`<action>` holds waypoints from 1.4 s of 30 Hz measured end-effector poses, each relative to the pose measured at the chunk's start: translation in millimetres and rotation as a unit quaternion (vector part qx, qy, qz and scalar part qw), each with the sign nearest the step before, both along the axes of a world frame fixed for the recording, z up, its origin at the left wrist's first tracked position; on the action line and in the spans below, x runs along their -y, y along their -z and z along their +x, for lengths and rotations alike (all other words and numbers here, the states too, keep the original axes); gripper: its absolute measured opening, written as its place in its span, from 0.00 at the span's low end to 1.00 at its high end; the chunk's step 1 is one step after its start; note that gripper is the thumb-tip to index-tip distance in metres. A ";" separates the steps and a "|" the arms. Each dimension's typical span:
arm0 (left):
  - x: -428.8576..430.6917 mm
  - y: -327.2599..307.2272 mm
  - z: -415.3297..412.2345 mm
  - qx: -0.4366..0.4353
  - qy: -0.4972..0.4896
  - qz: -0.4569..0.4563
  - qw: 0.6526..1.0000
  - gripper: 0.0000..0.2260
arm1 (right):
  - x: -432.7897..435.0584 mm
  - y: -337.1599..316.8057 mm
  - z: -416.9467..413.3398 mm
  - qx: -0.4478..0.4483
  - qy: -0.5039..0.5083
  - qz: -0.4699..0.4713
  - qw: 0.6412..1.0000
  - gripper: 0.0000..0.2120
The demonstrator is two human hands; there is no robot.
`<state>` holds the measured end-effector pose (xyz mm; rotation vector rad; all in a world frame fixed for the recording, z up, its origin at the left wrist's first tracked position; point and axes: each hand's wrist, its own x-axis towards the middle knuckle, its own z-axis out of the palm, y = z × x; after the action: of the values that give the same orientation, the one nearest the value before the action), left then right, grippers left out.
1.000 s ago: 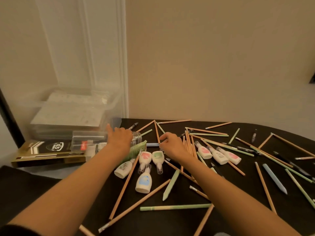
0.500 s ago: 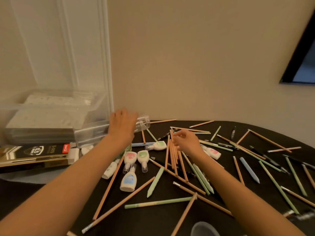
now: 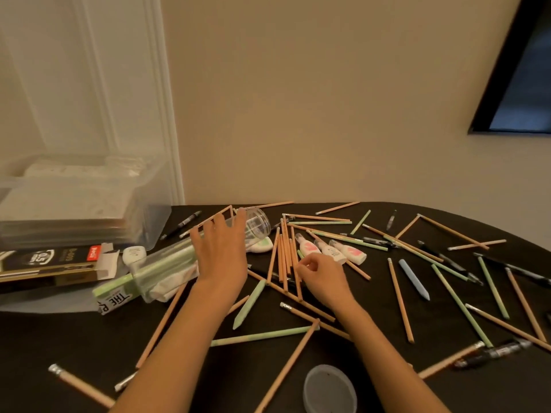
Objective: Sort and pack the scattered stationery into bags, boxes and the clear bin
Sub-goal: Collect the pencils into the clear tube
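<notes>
Spreading straight fingers, your left hand (image 3: 222, 257) lies over the clear jar (image 3: 258, 224). Right of the jar, your right hand (image 3: 322, 274) curls against wooden pencils (image 3: 284, 257); grip unclear.

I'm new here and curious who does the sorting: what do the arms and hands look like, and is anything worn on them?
They are a person's two bare arms. The left hand and right hand wear no gloves, and no watch, bracelet or ring shows. The left forearm and right forearm are uncovered down to the picture's bottom edge; no sleeve is in view.
</notes>
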<state>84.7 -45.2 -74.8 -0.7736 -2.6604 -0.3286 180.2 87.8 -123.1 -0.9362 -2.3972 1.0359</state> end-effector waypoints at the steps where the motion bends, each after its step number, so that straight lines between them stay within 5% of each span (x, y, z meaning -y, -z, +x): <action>1: -2.2 4.3 1.7 0.001 0.000 -0.004 1.000 0.35 | 0.8 3.0 -1.6 0.031 -0.011 0.034 0.999 0.00; 5: -12.8 19.7 4.8 -0.004 0.002 -0.018 1.000 0.35 | -0.3 7.3 -6.7 0.077 -0.012 0.129 0.989 0.09; 11: -13.7 33.8 6.2 -0.014 0.012 -0.033 0.999 0.36 | -7.4 -0.9 -15.8 0.122 0.009 0.048 0.991 0.06; 15: -10.1 36.1 11.4 -0.034 0.017 -0.039 0.999 0.37 | -22.0 -15.0 -2.3 0.041 0.032 -0.104 0.993 0.08; 19: -11.7 35.4 16.9 -0.057 0.021 -0.038 0.997 0.39 | -27.6 -23.7 16.5 -0.122 0.011 -0.348 0.930 0.05; 21: -11.2 36.6 17.6 -0.069 0.023 -0.039 0.997 0.38 | -28.0 -20.5 18.8 -0.139 -0.003 -0.380 0.915 0.07; 24: -7.5 38.2 14.2 -0.064 0.016 -0.035 0.997 0.36 | -25.1 -13.8 6.9 -0.056 0.007 -0.302 0.952 0.07; 28: -6.9 39.1 10.3 -0.063 0.013 -0.024 0.998 0.36 | -29.4 -8.8 -33.0 0.046 0.032 -0.074 0.996 0.09; 35: -6.8 40.4 4.9 -0.055 0.010 -0.018 0.998 0.36 | -27.6 -4.4 -70.2 0.137 0.018 0.122 0.983 0.10; 42: -10.5 43.5 7.4 -0.054 0.020 -0.016 0.998 0.38 | -29.6 1.1 -73.1 0.144 0.013 0.160 0.976 0.11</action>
<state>92.0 -34.7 -118.3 -0.8314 -2.5573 -0.2466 107.1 117.4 -124.2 -1.0534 -2.6691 0.5056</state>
